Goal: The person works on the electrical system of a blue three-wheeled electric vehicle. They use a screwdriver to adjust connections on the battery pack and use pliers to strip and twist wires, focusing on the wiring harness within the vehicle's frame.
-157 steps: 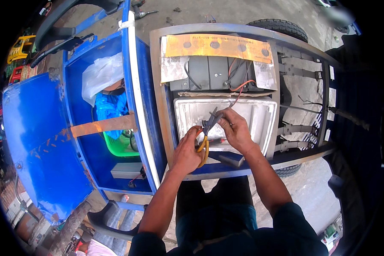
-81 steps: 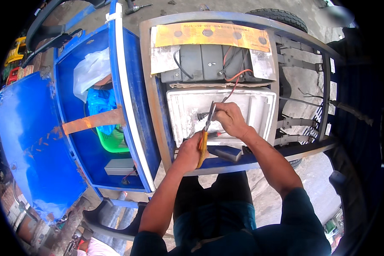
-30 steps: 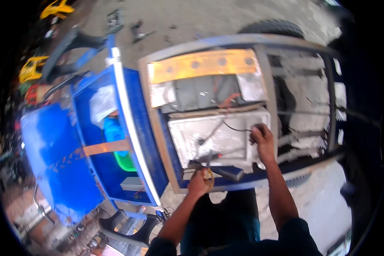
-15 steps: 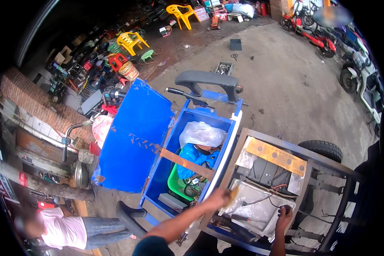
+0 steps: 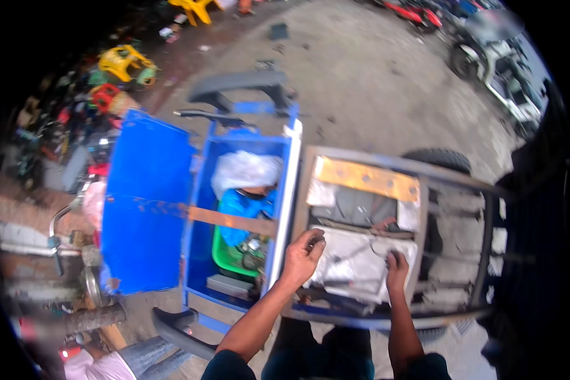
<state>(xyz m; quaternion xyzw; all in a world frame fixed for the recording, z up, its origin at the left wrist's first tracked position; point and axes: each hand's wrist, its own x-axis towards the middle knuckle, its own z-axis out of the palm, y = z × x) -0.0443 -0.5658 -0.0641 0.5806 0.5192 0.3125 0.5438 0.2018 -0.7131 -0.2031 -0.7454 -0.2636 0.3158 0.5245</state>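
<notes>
My left hand (image 5: 303,258) hovers over the left edge of a whitish tray (image 5: 361,239) set in a metal frame. Its thumb and fingers are drawn together, and whatever may be between them is too blurred to make out. At the tray's right side my right hand (image 5: 396,271) is closed, its fingertips pinching a thin dark cable (image 5: 375,249) that arcs over the tray. A blurred tool with a dark handle (image 5: 339,282) lies on the tray. Beyond the tray sit grey battery-like blocks (image 5: 358,206) below a yellow perforated metal strip (image 5: 367,178).
Left of the frame stands an open blue box (image 5: 196,253) with its lid (image 5: 147,209) swung out. Inside are a green basket (image 5: 225,256), a blue bag (image 5: 234,234) and a white bag (image 5: 247,171). A tyre (image 5: 437,158) sits behind the frame. A person (image 5: 139,358) is at the lower left.
The view has shifted, so the scene sits further left and higher. A yellowish thing seen at my left hand earlier no longer shows. My right hand stays at the cable.
</notes>
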